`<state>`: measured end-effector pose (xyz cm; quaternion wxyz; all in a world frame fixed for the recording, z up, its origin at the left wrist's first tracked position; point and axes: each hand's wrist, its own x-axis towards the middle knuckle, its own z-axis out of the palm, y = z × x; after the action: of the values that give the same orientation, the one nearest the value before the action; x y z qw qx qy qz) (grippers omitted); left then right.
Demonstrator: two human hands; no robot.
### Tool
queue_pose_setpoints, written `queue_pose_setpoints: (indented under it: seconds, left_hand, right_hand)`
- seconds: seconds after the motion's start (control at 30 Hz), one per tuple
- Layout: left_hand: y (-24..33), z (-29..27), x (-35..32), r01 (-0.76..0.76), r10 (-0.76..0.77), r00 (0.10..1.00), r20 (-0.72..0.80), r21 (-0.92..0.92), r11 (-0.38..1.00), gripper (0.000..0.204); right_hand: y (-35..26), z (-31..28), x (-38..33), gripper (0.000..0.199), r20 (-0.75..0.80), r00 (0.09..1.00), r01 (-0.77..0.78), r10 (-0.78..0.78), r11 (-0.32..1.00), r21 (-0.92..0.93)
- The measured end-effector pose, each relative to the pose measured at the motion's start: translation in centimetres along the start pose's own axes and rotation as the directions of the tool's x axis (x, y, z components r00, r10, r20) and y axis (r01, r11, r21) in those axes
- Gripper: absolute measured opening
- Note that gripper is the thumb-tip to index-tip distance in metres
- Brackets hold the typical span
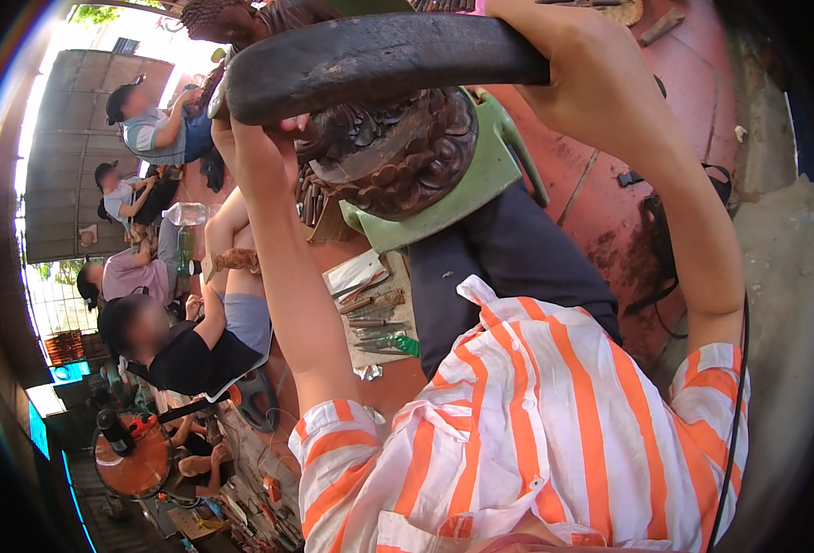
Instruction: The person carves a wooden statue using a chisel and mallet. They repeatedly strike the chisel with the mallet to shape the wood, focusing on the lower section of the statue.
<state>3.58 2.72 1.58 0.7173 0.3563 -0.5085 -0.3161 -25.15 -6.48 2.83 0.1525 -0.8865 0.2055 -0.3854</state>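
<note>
A thick, dark curved bar point(389, 63), scuffed along its face, crosses the top of the view in front of both my hands. My left hand point(252, 134) is at its left end, with fingertips showing just under the lower edge, closed round it. At the other end is my right hand point(541, 32), its fingers hidden behind the bar and by the picture's upper edge. Below the bar, a dark brown wood carving point(398, 161) with curled, leafy relief rests on a green plastic stool point(444, 217) before my knees.
Chisels point(370, 323) and other hand tools lie on a board on the red tiled floor, left of my legs. Several people sit along the left, the nearest in a black shirt point(209, 355). A round orange fan point(133, 456) stands lower left. A black bag point(660, 230) lies at right.
</note>
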Motion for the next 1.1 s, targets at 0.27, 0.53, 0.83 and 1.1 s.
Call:
queue_pose_setpoints:
  seconds: [0.27,0.53,0.83,1.1]
  left_hand:
    - [-3.5,1.2,-2.1,-0.091,0.077,0.995,0.063,0.259,0.961,0.007]
    - [-5.8,1.9,-2.0,-0.084,0.058,0.993,0.1,0.282,0.956,0.012]
    - [-7.5,3.1,-2.1,-0.294,0.183,0.953,0.242,0.583,0.758,0.009]
    - [-8.0,1.2,-1.9,-0.154,0.079,0.983,0.166,0.505,0.849,0.024]
  right_hand:
    - [0.5,1.0,-0.3,0.034,0.006,0.998,0.062,-0.063,0.995,0.076]
    - [1.7,0.9,-1.3,0.044,-0.049,0.998,0.036,-0.03,0.992,0.12]
    - [1.1,1.1,-1.6,0.034,-0.089,0.996,0.002,0.011,0.989,0.147]
    - [3.0,3.8,-1.7,0.024,-0.088,0.995,0.046,-0.043,0.999,0.026]
